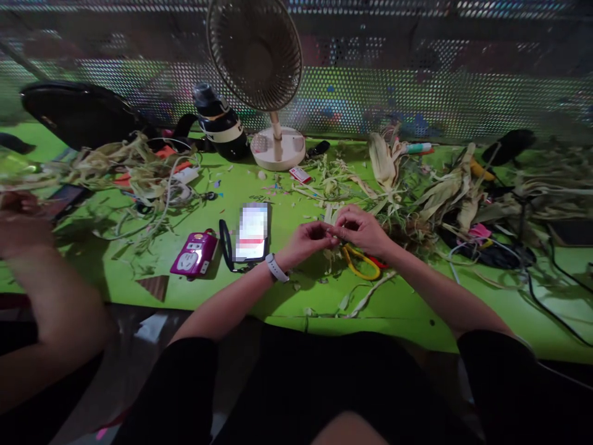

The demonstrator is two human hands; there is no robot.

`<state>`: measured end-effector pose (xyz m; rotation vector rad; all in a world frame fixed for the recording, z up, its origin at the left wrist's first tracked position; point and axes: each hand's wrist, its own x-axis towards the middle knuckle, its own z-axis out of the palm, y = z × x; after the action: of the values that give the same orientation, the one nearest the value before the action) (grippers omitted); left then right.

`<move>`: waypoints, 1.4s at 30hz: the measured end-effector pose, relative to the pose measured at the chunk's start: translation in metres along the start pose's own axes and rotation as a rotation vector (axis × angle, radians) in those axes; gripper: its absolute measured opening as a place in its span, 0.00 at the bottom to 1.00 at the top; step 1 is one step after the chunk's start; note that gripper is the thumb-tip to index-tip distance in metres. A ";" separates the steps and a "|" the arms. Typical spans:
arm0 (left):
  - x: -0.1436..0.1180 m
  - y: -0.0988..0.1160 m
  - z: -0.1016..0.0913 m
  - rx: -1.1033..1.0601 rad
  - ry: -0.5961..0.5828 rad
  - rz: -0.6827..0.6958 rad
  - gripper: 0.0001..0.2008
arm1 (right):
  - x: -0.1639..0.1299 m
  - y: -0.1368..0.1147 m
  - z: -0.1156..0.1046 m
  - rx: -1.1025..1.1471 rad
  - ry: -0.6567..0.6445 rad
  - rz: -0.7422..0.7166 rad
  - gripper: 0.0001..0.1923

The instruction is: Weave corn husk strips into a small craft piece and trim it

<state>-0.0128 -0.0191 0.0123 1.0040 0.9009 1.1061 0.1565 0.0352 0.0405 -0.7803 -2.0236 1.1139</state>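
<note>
Two hands, left hand [309, 239] and right hand [359, 227], pinch together on a pale dried corn-husk strip [330, 217] above the green table [296, 296], apparently mid-twist; yellow-handled scissors [359, 262] lie just beneath, should trimming be needed.

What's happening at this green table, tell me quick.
A person seated at the green table has both hands together over it: the left hand and right hand pinch a small pale strip of corn husk between the fingertips. Yellow-handled scissors lie just under the hands, a phone to their left. Husk heaps cover the table, and a co-worker's hand works at the far left.
</note>
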 end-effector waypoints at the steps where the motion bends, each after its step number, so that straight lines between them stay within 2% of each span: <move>1: 0.000 0.000 0.001 0.047 0.007 0.005 0.19 | 0.000 -0.001 0.001 0.026 0.001 0.017 0.19; 5: -0.001 0.003 0.001 0.143 0.046 0.021 0.20 | 0.006 -0.004 -0.008 0.097 -0.010 0.174 0.12; 7: -0.001 0.004 -0.002 0.136 0.048 0.038 0.20 | 0.009 -0.006 -0.018 0.033 -0.129 0.233 0.13; 9: -0.001 0.004 -0.005 0.122 0.045 0.057 0.19 | 0.010 -0.007 -0.024 -0.028 -0.294 0.258 0.19; 11: -0.001 0.003 -0.007 0.112 0.052 0.065 0.18 | 0.011 -0.007 -0.026 -0.042 -0.394 0.245 0.23; 15: 0.000 0.000 -0.009 0.086 0.076 0.058 0.17 | 0.014 -0.003 -0.021 -0.041 -0.374 0.135 0.13; 19: 0.001 0.001 -0.009 0.054 0.110 0.011 0.19 | 0.016 0.000 -0.023 -0.066 -0.383 0.111 0.13; 25: 0.003 0.003 -0.010 -0.057 0.166 -0.114 0.19 | 0.015 -0.007 -0.029 -0.046 -0.365 0.188 0.13; 30: 0.004 0.006 -0.014 -0.119 0.115 -0.261 0.15 | 0.011 -0.015 -0.023 -0.040 -0.371 0.181 0.13; 35: 0.006 0.011 -0.017 -0.165 0.051 -0.378 0.14 | 0.008 -0.020 -0.024 -0.117 -0.453 0.059 0.12; 38: 0.006 0.012 -0.019 -0.168 0.026 -0.371 0.15 | 0.008 -0.022 -0.028 -0.117 -0.509 0.029 0.12; 42: 0.006 0.014 -0.022 -0.114 0.009 -0.331 0.17 | 0.011 -0.016 -0.031 -0.068 -0.389 0.142 0.07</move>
<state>-0.0355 -0.0071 0.0184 0.7255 0.9602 0.8715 0.1718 0.0507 0.0698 -0.7991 -2.3658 1.3688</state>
